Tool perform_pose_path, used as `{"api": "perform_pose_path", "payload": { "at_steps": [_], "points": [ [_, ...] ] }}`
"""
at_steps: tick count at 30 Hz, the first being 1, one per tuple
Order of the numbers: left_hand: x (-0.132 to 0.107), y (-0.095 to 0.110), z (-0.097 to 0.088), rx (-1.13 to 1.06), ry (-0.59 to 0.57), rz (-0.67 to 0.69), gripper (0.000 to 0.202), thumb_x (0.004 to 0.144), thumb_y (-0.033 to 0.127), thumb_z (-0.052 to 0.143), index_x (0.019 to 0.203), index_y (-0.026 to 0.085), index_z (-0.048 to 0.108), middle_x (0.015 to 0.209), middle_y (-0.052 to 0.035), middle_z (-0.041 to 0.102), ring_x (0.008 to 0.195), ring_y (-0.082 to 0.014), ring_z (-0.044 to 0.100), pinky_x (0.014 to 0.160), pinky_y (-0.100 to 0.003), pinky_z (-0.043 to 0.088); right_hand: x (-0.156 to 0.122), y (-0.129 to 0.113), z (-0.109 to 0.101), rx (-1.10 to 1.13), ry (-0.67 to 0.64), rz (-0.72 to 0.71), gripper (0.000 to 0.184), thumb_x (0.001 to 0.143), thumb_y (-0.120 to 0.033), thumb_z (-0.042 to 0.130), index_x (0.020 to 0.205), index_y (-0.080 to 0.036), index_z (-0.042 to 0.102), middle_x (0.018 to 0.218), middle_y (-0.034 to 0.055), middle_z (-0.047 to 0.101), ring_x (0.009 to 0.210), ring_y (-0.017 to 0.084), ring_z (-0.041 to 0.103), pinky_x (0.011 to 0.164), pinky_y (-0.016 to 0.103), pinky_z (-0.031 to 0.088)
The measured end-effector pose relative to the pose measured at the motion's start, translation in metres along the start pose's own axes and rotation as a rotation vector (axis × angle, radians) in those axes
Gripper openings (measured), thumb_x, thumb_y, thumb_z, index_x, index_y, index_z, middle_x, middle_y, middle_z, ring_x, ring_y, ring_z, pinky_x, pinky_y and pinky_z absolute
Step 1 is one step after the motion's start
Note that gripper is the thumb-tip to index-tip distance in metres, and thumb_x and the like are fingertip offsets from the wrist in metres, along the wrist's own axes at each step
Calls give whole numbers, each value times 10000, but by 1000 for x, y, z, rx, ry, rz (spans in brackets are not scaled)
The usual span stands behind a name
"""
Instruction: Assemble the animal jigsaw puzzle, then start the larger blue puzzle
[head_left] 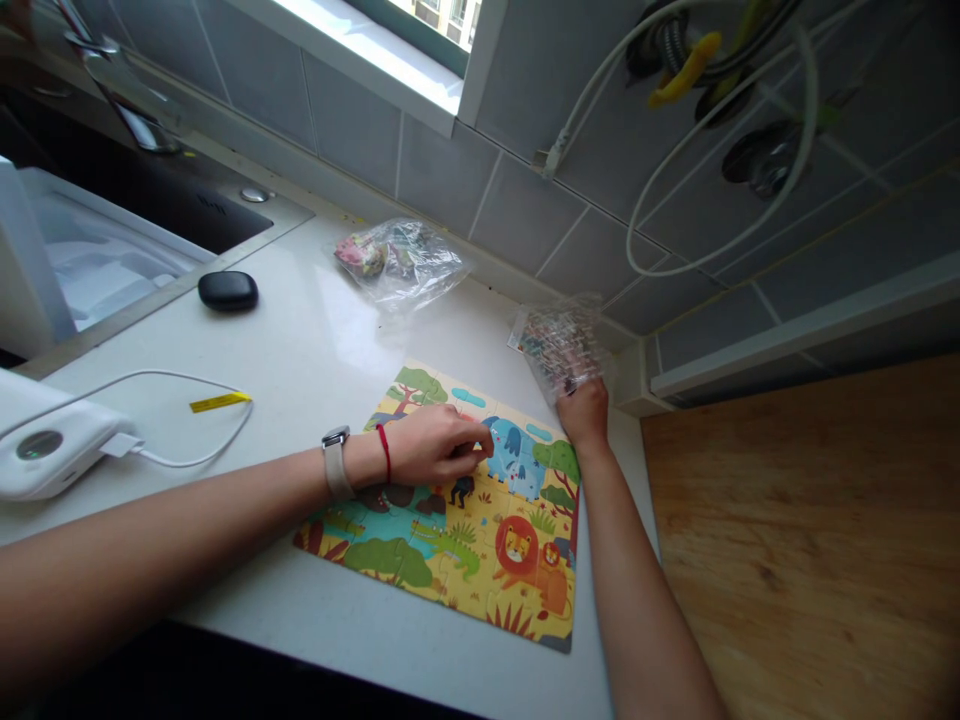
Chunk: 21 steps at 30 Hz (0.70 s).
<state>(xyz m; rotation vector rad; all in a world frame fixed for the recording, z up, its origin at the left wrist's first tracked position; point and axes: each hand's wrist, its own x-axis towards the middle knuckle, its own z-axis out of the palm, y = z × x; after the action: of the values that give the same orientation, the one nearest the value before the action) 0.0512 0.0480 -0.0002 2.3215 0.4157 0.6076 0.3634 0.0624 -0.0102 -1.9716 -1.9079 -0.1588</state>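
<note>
An animal jigsaw puzzle [487,540] with a lion, crocodile and blue elephants lies on the white counter, its pieces joined. Above its upper middle is my left hand [442,445], with a watch and a red cord on the wrist. Its fingers are curled together, and whatever may be in them is hidden. Off the puzzle's upper right corner, my right hand [585,412] is closed at the near end of a clear plastic bag [559,340] with coloured contents. The bag partly covers those fingertips.
A second clear plastic bag [401,262] with colourful pieces lies near the tiled wall. To the left are a black case [228,291], a white power bank [56,440] with its cable, and a sink [112,190] holding a white tub. A wooden surface [810,540] lies at right.
</note>
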Motion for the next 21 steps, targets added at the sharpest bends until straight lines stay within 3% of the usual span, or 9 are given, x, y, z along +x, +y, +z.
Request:
{"api": "perform_pose_path", "payload": {
  "at_steps": [7,10,14,21],
  "points": [
    [0,-2,2,-8,20,0,188,964,206,534,969,211,722,666,6,668,616,-140,597,694,-284,470,18,4,8,-59,44,35,701,904,-381,608,1559,-161,491,1587,207,501,1460,380,460,1140,538,469],
    [0,-1,1,-18,22,-5,181,959,201,542,970,212,723,685,3,676,625,-141,603,678,-280,463,24,5,11,-90,-22,75,702,915,-407,613,1568,-191,474,1639,200,425,1482,389,439,1140,548,468],
    [0,-2,2,-20,25,1,174,955,194,552,970,218,723,680,5,668,637,-143,608,677,-275,468,28,5,14,-99,-67,100,668,930,-384,597,1541,-142,478,1647,240,367,1523,404,369,1173,570,427],
    [0,-2,3,-28,30,7,195,975,209,525,981,216,720,686,-2,681,627,-144,609,688,-283,488,29,0,12,-47,146,22,699,831,-396,710,1441,-120,510,1535,288,452,1465,443,379,1145,630,416]
  ]
}}
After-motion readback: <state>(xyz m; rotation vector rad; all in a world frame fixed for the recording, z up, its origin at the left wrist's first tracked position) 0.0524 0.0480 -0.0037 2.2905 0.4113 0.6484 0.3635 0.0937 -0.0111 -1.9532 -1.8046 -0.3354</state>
